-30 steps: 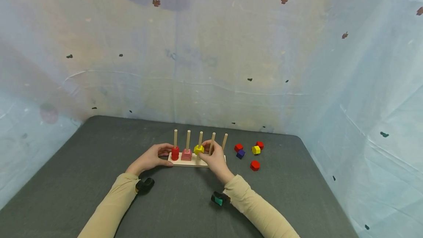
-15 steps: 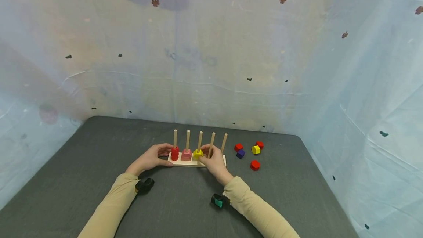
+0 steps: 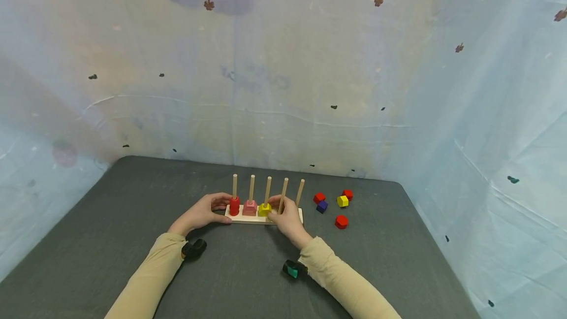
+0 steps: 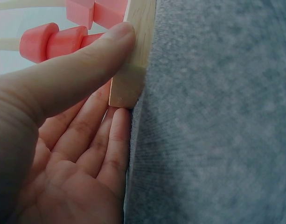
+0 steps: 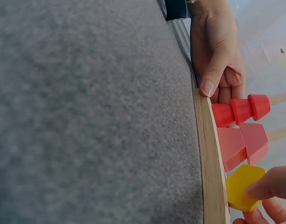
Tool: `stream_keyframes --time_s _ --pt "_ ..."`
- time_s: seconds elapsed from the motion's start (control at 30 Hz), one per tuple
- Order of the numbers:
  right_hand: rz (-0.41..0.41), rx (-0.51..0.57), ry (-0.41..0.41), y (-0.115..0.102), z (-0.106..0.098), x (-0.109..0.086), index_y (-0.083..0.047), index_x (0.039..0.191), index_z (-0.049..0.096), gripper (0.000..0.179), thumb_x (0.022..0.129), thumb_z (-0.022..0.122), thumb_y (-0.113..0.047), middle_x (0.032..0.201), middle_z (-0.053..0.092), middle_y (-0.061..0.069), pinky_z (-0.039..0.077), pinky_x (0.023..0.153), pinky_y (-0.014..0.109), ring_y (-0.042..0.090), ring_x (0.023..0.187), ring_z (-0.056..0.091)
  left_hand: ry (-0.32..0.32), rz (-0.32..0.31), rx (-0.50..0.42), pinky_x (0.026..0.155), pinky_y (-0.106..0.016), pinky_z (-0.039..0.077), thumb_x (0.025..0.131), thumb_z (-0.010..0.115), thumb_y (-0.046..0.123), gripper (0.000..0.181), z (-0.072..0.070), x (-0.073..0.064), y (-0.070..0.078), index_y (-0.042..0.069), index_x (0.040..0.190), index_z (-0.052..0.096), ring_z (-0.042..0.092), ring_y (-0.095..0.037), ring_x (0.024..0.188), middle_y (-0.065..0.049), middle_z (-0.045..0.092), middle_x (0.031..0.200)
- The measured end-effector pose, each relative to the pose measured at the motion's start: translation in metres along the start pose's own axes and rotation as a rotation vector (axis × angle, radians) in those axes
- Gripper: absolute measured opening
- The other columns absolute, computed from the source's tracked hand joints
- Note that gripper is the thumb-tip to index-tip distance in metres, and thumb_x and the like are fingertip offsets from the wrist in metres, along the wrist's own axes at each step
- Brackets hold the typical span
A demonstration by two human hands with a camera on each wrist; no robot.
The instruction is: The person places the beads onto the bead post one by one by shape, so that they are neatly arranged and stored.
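A wooden peg board (image 3: 248, 220) with several upright pegs stands on the table. At its left end my left hand (image 3: 205, 210) grips the base, thumb (image 4: 103, 49) on the front edge and fingers behind. The leftmost peg carries stacked red blocks (image 5: 243, 108); the second has two pink blocks (image 5: 240, 144). My right hand (image 3: 289, 218) pinches a yellow block (image 5: 243, 186) around the third peg, its thumb flat on the front face. In the right wrist view this block lies right at the base. The two pegs on the right bear no blocks.
Right of the board lie loose blocks: a red one (image 3: 319, 198) against a dark blue one (image 3: 322, 206), a yellow one (image 3: 342, 201) by another red one (image 3: 348, 194), and a red hexagonal one (image 3: 341, 221) nearer. A pale curtain (image 3: 283, 87) hangs behind the grey table (image 3: 239, 279).
The yellow block has slid down the third peg to the base, my right hand lowering with it. My left hand stays at the board's left end.
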State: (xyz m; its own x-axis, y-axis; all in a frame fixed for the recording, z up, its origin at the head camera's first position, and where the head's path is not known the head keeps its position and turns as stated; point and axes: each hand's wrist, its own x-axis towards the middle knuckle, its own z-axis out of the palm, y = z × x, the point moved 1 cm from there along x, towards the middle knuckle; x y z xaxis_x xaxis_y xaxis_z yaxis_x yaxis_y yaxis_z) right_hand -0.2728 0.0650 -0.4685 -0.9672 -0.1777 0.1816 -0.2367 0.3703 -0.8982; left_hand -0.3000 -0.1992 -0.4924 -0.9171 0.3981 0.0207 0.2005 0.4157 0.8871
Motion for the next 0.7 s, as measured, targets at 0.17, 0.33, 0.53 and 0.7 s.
stream_keyframes --time_s 0.17,0.33,0.53,0.7 --pt "-0.015 0.012 -0.04 -0.001 -0.005 -0.005 0.003 0.128 0.053 0.051 0.079 0.068 0.008 0.116 0.062 0.017 0.046 0.093 0.05 0.032 0.11 0.056 0.0 0.0 0.003 0.099 -0.046 0.044 0.073 0.085 0.021 0.069 0.0 0.0 0.0 0.002 0.131 0.053 0.055 -0.031 0.116 -0.015 0.057 0.128" --pt "-0.029 -0.015 -0.108 -0.005 -0.016 -0.014 0.0 0.14 0.043 0.066 0.08 0.069 0.006 0.126 0.057 0.022 0.041 0.101 0.049 0.034 0.119 0.052 -0.001 0.005 -0.005 0.098 -0.046 0.045 0.073 0.085 0.021 0.069 -0.001 0.0 -0.001 0.002 0.131 0.053 0.056 -0.03 0.115 -0.015 0.058 0.127" --pt "-0.047 -0.091 -0.157 -0.009 -0.035 -0.031 0.001 0.144 0.037 0.071 0.082 0.072 -0.001 0.135 0.049 0.023 0.039 0.102 0.05 0.035 0.123 0.049 -0.005 0.005 -0.008 0.098 -0.046 0.045 0.073 0.084 0.021 0.07 -0.001 0.0 -0.001 0.001 0.131 0.052 0.056 -0.031 0.114 -0.016 0.057 0.127" --pt "-0.05 -0.095 -0.173 -0.012 -0.053 -0.045 -0.004 0.142 0.041 0.066 0.083 0.071 0.0 0.135 0.05 0.021 0.04 0.101 0.053 0.036 0.121 0.05 -0.01 0.005 -0.009 0.098 -0.047 0.044 0.073 0.084 0.022 0.07 0.0 0.0 0.0 0.001 0.132 0.052 0.056 -0.031 0.115 -0.016 0.057 0.127"
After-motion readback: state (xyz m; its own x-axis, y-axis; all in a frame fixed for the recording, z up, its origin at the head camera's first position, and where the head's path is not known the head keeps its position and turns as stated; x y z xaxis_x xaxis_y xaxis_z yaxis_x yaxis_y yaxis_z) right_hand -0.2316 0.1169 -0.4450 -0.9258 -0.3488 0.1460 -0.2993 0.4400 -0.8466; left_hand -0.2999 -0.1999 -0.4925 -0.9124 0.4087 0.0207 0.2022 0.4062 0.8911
